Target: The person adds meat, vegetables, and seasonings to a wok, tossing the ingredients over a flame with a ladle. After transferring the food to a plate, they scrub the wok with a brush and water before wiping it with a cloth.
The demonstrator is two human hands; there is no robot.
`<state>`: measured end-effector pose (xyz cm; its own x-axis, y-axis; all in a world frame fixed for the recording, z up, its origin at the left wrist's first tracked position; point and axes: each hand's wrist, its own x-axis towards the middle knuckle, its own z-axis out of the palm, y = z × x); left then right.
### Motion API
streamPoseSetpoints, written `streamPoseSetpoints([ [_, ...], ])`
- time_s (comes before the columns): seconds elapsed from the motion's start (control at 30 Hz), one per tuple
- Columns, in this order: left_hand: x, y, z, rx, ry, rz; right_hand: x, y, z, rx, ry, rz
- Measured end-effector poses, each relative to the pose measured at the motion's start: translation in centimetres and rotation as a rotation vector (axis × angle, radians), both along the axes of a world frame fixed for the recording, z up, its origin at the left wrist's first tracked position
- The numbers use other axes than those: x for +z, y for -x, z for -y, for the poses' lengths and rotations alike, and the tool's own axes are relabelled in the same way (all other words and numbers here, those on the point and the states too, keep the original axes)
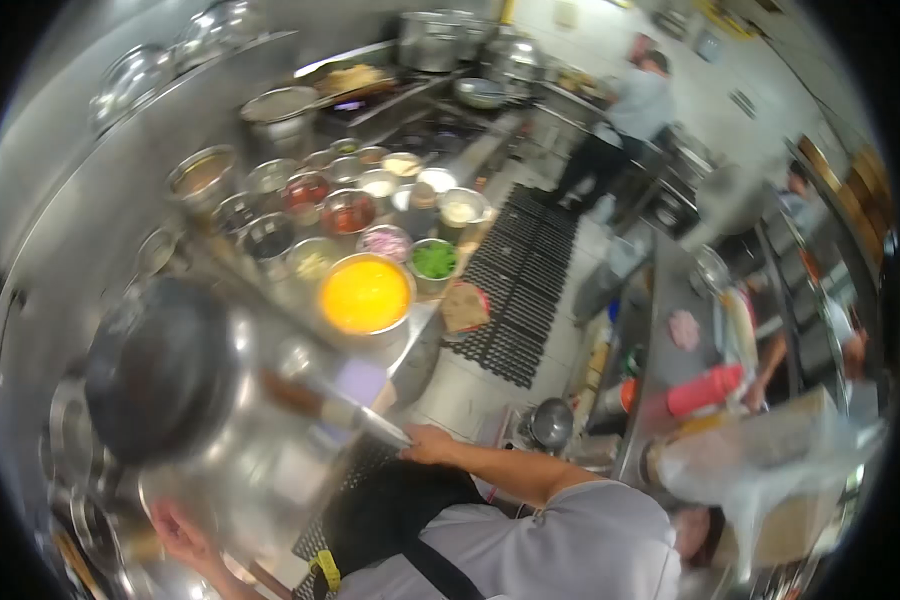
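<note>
My right hand (427, 444) is closed round the end of a long handle (315, 398), part brown and part pale metal. This handle points toward a dark round pan (160, 370) at the left; motion blur hides how the two join. My left hand (180, 532) is low at the left, below the pan, its fingers apart with nothing visible in them. A bowl of bright orange-yellow liquid (365, 293) stands beyond the handle, beside a container of chopped greens (434, 260) and one of pinkish chopped pieces (385, 242).
Several metal containers stand farther back, including one with red contents (348, 211). A black floor mat (518, 285) runs along the aisle. A person (635, 105) stands at the far end. Across the aisle are a counter (660, 340), a red bottle (705, 389) and another person's arm (768, 370).
</note>
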<state>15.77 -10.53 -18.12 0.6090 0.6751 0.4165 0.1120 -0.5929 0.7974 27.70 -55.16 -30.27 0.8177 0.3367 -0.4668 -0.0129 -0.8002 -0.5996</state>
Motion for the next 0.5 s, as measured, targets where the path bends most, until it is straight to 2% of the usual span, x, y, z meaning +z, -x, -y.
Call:
streamPoseSetpoints([
  [0.03, 0.1, -2.9, 0.0, -0.069, -0.013, -0.005, -1.1, -0.3, -0.6, -0.023, -0.001, -0.011],
  [0.1, -0.7, -7.6, 0.3, -0.205, -0.159, -0.033, 0.6, -0.9, -1.1, -0.246, -0.101, 0.059],
  [0.13, -0.9, -9.1, 0.6, -0.274, -0.234, -0.061, -0.2, -0.3, -1.0, -0.26, -0.113, 0.114],
  [0.23, -2.0, -11.9, 0.7, -0.284, -0.319, -0.265, -1.7, 1.4, -0.6, -0.269, -0.219, 0.197],
  [0.27, -3.7, -12.9, -0.6, -0.329, -0.318, -0.223, -1.6, 1.7, -0.7, -0.302, -0.267, 0.272],
  [0.37, -2.1, -13.9, 0.5, -0.202, -0.252, -0.479, 2.4, 0.9, -0.2, -0.306, -0.243, 0.144],
  [0.4, -3.0, -14.1, -0.2, -0.171, -0.326, -0.414, 1.9, 0.8, -0.1, -0.32, -0.246, 0.171],
  [0.5, -3.2, -14.2, 0.5, -0.081, -0.334, -0.404, 0.5, -0.2, -0.3, -0.329, -0.245, 0.239],
])
